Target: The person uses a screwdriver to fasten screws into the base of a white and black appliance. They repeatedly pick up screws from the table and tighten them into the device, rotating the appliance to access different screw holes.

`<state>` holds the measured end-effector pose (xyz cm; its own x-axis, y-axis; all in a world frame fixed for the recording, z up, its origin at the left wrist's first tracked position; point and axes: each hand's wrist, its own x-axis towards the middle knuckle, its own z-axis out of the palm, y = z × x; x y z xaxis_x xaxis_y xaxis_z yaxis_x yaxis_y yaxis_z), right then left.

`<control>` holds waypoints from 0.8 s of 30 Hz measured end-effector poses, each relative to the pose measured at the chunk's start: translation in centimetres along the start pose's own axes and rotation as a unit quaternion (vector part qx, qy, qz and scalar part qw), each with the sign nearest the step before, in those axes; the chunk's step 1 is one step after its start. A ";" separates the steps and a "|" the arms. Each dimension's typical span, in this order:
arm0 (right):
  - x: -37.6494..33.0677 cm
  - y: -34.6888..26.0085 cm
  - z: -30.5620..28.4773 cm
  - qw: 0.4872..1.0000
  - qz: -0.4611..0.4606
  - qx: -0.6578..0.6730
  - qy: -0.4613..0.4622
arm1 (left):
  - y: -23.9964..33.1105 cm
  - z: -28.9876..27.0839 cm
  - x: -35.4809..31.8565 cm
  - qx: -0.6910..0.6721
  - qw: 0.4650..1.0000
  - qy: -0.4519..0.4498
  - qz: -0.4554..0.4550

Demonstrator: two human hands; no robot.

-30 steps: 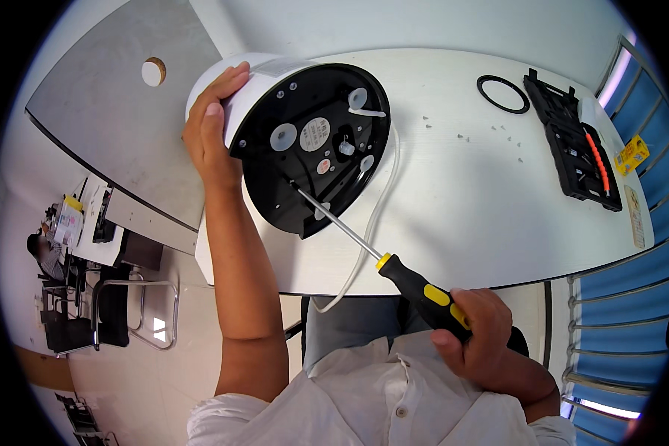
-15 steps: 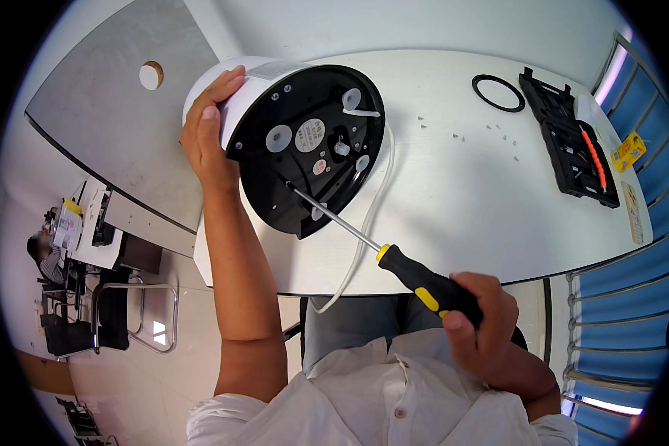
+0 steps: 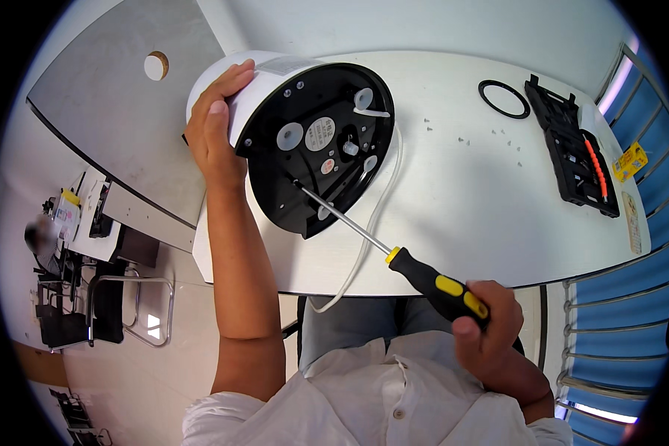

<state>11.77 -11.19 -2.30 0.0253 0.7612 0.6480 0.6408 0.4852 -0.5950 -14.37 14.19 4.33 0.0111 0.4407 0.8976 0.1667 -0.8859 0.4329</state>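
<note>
A white, rounded appliance lies tilted on its side, its black base facing me. Pale suction-cup feet, small screws and round stickers show on that base. My left hand wraps around the white shell at its left and steadies it. In my right hand is a screwdriver with a black and yellow handle, fingers closed round the handle's end. The screwdriver's tip meets the lower left part of the base; the exact spot is dark. A white cable runs from the appliance over the table's front edge.
On the white table, several small screws lie right of the appliance. Farther right are a black ring, an open black tool case with an orange flexible shaft, and a yellow box. A person sits far left.
The screwdriver's handle has turned, bringing its yellow patches into a different position. My right hand has shifted slightly. The left hand keeps its hold on the appliance.
</note>
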 end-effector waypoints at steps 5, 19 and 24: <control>-0.4 0.3 -0.3 0.992 0.036 0.045 -0.108 | 0.0 -0.2 -0.2 0.001 1.000 0.006 0.002; 0.6 0.1 0.2 0.994 -0.101 -0.015 -0.047 | 0.1 -0.4 -0.2 -0.020 1.000 -0.003 -0.014; 0.3 0.1 1.4 0.994 -0.087 0.070 0.007 | 0.2 -0.1 -0.2 -0.022 0.999 0.005 -0.023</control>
<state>10.73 -10.34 -2.84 -0.0655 0.6560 0.7519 0.5240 0.6639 -0.5336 -14.40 13.86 4.22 -0.0046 0.4799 0.8773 0.1240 -0.8703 0.4767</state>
